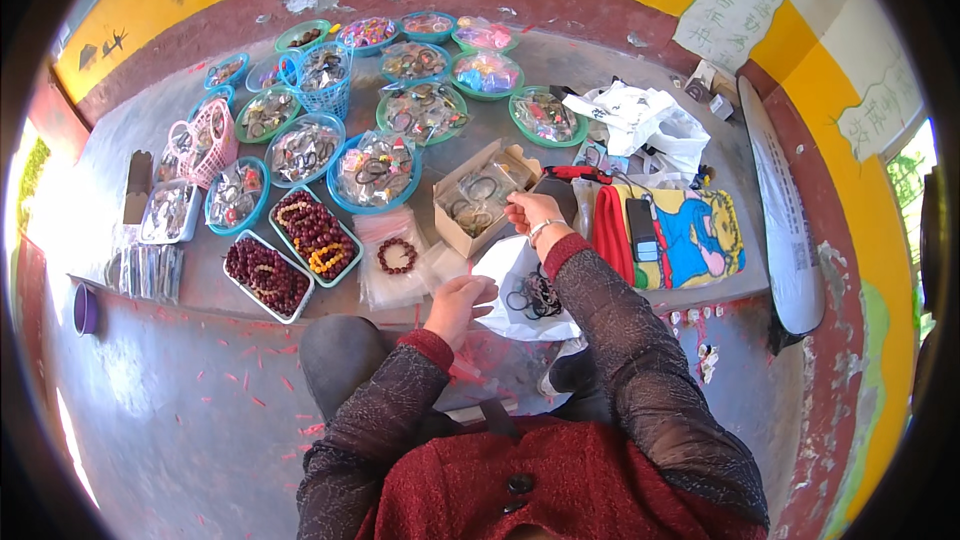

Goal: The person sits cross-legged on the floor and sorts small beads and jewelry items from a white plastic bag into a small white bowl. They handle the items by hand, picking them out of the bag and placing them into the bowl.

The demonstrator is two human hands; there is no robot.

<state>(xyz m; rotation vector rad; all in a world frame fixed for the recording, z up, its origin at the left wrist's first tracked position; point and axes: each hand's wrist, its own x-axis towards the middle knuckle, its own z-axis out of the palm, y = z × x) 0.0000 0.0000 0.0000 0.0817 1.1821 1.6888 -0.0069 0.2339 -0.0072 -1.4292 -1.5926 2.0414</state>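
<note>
the packets (478, 212) in the box (450, 234) on the desk (105, 176) likely handle best with a light pinch, wrist clear of the rim. the right hand (536, 211) is curled by the box's right side, what it grips i cannot tell, forearm angled up-left; the left hand (462, 308) hovers half open and empty beside the bag (497, 261)

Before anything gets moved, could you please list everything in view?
Table: one, grey, centre
Round baskets: over a dozen, blue or green, across table
Handled baskets: two, blue and pink, left
Bead trays: two, pale, front left
Bracelet: one, dark red, on packets
Cardboard box: one, brown, centre
Open bag: one, white, front
Plastic bags: heap, white, back right
Device: one, black, on cloth
Wrapped object: one, silvery, right
Container: one, purple, lower left
Left hand: one, red-cuffed, near open bag
Right hand: one, red-cuffed, at box edge
</note>
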